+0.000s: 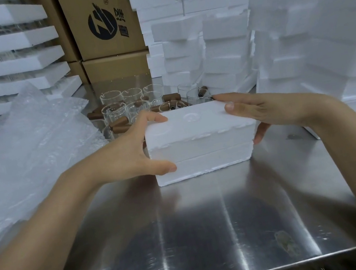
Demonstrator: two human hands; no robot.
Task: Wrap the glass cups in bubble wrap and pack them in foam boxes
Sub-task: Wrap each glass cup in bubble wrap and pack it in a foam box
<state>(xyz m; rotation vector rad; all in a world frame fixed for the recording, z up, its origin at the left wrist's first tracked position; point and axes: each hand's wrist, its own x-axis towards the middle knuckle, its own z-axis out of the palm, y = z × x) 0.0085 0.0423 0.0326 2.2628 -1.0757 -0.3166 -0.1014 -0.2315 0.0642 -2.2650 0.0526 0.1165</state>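
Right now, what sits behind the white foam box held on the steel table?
Clear glass cups with brown handles stand behind the white foam box. It covers the nearest ones' lower parts.

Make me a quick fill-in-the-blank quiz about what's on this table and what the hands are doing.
1. The left hand and the right hand grip a closed box made of white ____.
2. The cups behind the box are clear ____.
3. The crumpled sheet at the left of the table is ____ wrap.
4. The cardboard carton at the back bears a ____ logo.
Missing words: foam; glass; bubble; black.
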